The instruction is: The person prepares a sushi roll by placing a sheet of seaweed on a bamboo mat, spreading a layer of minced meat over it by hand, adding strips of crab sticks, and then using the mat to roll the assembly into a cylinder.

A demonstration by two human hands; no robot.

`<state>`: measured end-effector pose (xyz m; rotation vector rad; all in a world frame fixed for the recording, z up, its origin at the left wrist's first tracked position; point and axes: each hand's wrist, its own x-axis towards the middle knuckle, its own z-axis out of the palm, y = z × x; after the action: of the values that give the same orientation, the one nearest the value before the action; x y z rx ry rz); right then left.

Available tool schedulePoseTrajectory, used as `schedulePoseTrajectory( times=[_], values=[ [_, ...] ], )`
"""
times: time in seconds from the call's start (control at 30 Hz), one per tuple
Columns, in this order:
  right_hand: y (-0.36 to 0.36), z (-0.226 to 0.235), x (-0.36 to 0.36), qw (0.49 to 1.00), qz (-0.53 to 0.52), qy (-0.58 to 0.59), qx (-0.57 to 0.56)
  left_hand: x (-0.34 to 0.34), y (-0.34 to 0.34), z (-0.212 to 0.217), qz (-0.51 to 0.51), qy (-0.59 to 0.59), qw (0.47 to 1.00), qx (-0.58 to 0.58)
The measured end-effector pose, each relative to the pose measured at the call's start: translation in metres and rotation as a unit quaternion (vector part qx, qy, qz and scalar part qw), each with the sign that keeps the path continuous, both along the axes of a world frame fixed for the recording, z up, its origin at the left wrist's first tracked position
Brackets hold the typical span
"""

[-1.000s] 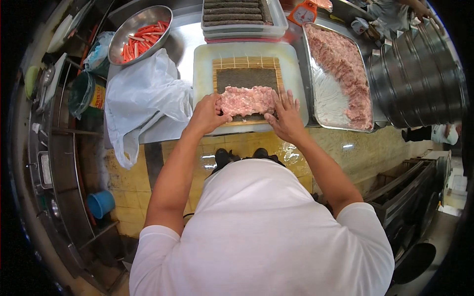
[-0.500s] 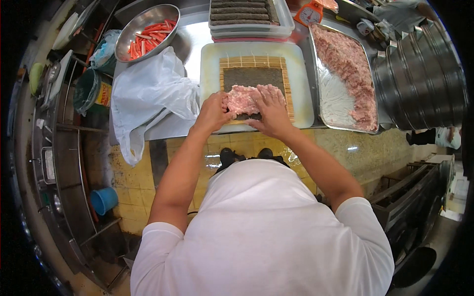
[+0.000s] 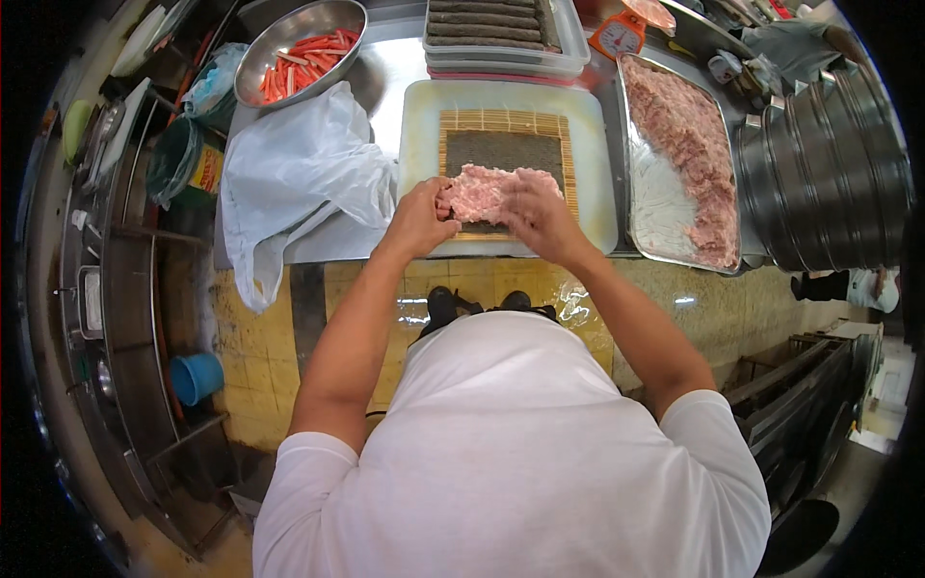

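Board [image 3: 418, 125] backing mat [image 3: 501, 121]; I'm seeing left hand [image 3: 419, 222] likely bracing meat [image 3: 478, 193], thumb-fingers apart; right hand [image 3: 545, 222] blurring, fingers: can't tell.

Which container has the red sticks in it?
The round steel bowl just beyond the white bag. Only it holds red sticks; the clear tub holds dark rolls, the metal tray pink paste.

Pink mince [image 3: 479, 197] on dark sheet [image 3: 501, 148]

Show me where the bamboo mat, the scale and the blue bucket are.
Bamboo mat [image 3: 506, 120]: head view, on its far strip.
Scale [image 3: 618, 39]: head view, on its dial.
Blue bucket [image 3: 201, 378]: head view, on its side.
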<state>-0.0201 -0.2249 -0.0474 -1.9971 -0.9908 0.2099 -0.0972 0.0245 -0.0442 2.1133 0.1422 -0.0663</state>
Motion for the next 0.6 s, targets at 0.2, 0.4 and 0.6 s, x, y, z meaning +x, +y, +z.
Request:
schedulePoseTrajectory(
  times=[0.2,0.4,0.6],
  values=[
    [0.045,0.003,0.006,0.961,-0.005,-0.211,-0.178,0.002,-0.009,-0.009,0.055,-0.045,0.996,0.054],
    [0.058,0.005,0.028,0.963,0.058,-0.147,-0.219,0.005,-0.008,-0.020,0.072,-0.058,0.993,0.066],
    [0.066,-0.006,0.024,0.953,0.079,-0.180,-0.232,0.006,-0.011,-0.007,0.090,-0.013,0.995,0.040]
  ],
)
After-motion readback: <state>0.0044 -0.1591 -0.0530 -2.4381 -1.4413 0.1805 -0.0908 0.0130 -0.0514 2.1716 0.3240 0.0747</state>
